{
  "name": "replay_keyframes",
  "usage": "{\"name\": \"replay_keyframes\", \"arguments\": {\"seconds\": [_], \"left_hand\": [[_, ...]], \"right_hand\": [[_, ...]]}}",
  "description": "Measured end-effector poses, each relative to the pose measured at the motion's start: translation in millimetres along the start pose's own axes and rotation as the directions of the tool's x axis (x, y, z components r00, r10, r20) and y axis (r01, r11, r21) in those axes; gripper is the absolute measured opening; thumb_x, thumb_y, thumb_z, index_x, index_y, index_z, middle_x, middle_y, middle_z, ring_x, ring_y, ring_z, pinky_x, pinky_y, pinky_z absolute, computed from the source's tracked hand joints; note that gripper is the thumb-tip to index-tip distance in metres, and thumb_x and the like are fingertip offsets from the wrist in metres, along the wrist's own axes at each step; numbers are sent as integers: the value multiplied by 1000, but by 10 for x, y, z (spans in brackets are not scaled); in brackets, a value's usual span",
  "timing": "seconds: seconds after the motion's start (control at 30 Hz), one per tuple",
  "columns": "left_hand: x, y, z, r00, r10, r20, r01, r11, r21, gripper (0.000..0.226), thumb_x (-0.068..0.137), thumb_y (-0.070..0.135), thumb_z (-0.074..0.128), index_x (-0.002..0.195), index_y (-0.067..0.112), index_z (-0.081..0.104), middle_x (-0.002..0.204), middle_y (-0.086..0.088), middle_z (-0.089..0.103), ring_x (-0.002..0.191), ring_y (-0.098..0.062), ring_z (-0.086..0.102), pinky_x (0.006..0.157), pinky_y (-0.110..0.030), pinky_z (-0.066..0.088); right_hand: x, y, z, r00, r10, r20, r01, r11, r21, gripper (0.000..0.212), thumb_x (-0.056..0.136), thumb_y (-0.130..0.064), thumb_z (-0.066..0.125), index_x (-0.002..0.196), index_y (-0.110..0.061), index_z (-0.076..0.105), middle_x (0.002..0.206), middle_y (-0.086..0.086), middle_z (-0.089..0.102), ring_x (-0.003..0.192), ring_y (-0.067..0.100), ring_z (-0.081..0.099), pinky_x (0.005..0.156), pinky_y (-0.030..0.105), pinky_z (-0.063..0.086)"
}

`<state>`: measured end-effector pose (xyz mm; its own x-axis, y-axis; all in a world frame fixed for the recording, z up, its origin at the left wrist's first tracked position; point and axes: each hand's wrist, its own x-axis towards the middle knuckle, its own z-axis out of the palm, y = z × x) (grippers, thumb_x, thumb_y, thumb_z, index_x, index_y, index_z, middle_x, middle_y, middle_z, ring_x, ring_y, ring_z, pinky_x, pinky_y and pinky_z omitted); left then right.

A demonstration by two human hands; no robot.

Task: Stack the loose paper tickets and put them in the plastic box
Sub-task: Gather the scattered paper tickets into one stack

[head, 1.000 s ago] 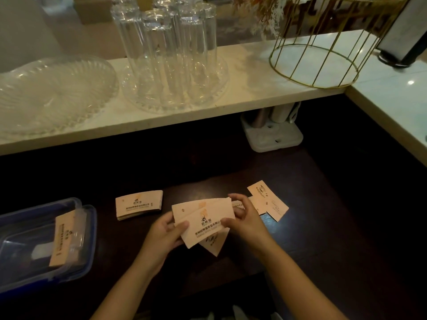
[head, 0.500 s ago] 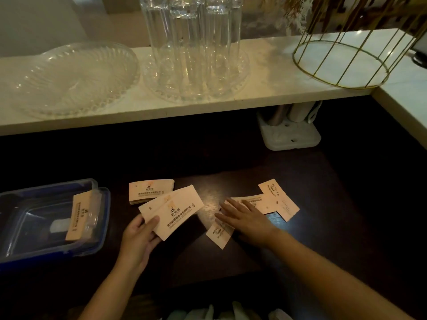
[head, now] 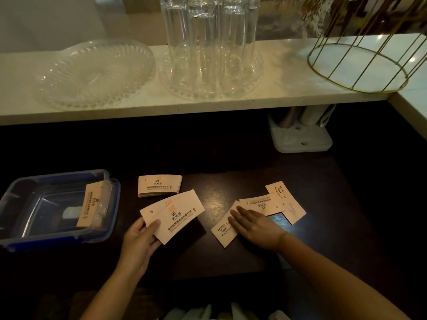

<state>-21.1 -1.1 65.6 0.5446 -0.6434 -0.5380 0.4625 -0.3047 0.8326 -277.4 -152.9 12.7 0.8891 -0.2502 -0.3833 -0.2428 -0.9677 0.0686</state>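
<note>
My left hand (head: 141, 241) holds a small fan of pale paper tickets (head: 178, 215) just above the dark desk. My right hand (head: 256, 225) lies flat, fingers together, pressing on a loose ticket (head: 223, 232). Two more loose tickets (head: 261, 204) (head: 288, 204) lie just beyond that hand. A neat stack of tickets (head: 159, 185) rests on the desk behind my left hand. The clear plastic box (head: 20, 236) with blue rim sits at the far left, with one bundle of tickets (head: 90, 205) leaning inside its right wall.
A white counter ledge (head: 277, 88) runs across above the desk, carrying a glass dish (head: 92, 75), a tray of upturned glasses (head: 208, 49) and a gold wire basket (head: 360, 65). A white holder (head: 300, 139) stands on the desk under the ledge.
A second ago both hands held the ticket fan together. My right hand let go and dropped onto the loose tickets on the right; my left hand carried the fan leftward.
</note>
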Motion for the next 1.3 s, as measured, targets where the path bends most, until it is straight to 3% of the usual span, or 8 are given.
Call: {"name": "replay_keyframes", "arguments": {"seconds": [0.1,0.2,0.3,0.4,0.73,0.9,1.07,1.3], "left_hand": [[-7,-5,14,1000,-6,-12,6,1000,-10,19,87,6,52,97,21,58,100,-9,65,95,-23,61,73,-38,50],[-5,0,38,1000,3,-28,-4,1000,-6,19,87,6,52,97,21,58,100,-9,65,95,-22,61,73,-38,50],[-11,18,81,999,34,-23,-33,999,26,19,87,7,53,97,22,59,98,-7,66,91,-21,62,68,-35,50],[-40,25,194,998,45,41,-49,994,96,21,86,7,54,104,19,58,96,-7,68,89,-20,65,62,-31,52],[-156,-98,537,951,-45,306,-17,981,196,23,84,4,56,103,17,61,86,-4,76,82,-19,71,57,-26,56],[-88,-162,482,978,-75,197,43,986,159,27,86,6,54,112,13,57,99,-13,71,92,-25,67,68,-35,54],[-31,-167,378,989,-85,117,67,987,148,26,87,7,54,112,12,55,99,-14,69,92,-26,64,73,-38,51],[-30,-158,404,991,-78,105,58,981,184,18,86,7,55,100,18,58,93,-11,70,89,-25,66,67,-35,53]], "right_hand": [[-90,-58,-161,966,40,-253,-23,997,71,58,84,-13,64,135,-4,38,137,23,47,126,35,45,99,45,45],[-148,-163,-342,733,330,-595,-101,918,384,31,67,-10,81,94,-8,68,79,9,74,69,22,69,59,37,59],[-198,-280,-588,525,764,-376,-55,471,880,12,81,-8,67,89,-18,69,83,-2,72,74,10,66,63,28,58],[-279,-304,-752,589,781,-206,47,222,974,28,83,-11,64,79,-38,61,80,-18,63,77,-4,62,64,11,52],[-99,-395,-714,693,659,-293,-118,505,855,14,80,-25,66,94,-21,65,90,-6,64,80,8,56,73,25,50],[-409,6,-136,434,885,-171,-352,341,871,48,79,-20,70,124,-18,53,127,5,57,117,21,49,94,36,42],[-590,457,356,797,603,-32,-531,726,437,77,87,-32,58,145,-26,8,157,1,3,143,20,-2,115,45,11],[-319,678,185,900,432,-56,-380,841,385,56,94,-37,42,143,-23,19,155,3,19,142,22,7,114,48,8]]}}
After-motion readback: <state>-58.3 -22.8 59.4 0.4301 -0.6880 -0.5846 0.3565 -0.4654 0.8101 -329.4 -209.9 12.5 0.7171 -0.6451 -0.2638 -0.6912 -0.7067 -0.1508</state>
